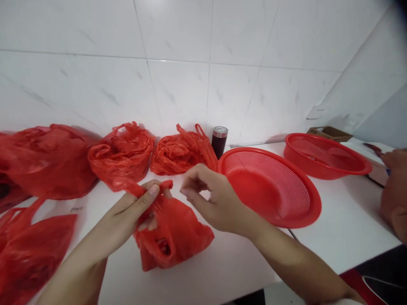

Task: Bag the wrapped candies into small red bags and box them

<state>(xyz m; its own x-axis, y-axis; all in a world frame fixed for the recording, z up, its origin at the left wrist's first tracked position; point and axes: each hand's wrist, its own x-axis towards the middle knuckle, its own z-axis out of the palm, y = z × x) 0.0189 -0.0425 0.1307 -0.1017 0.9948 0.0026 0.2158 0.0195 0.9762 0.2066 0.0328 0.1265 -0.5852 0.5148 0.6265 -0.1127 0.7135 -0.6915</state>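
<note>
- Reading the red bag (187,233) on the desk (235,264), near my 7 o'clock: I judge it soft, thin, slippery and apt to tear if stretched. I can't tell its weight; the contents barely show through one opening.
- My left hand (136,208) has its fingers closed on a twisted strip of that plastic; the gathered part seems the surest hold, the loose sides the worst.
- My right hand (216,203), at the bag's 1 o'clock, curls its fingers to a narrow gap; no plastic shows there, and I can't tell whether the tips meet.
- Around the bag I count two crumpled bags (124,156) at 11 and 12, one bulging bag (52,163) at 10, one slack bag (38,250) at 9, two red colanders (294,188) at 2, one dark cup (219,144) at 1, one cardboard box (340,136) at 2, and a co-worker's arm (394,203) at 3.
</note>
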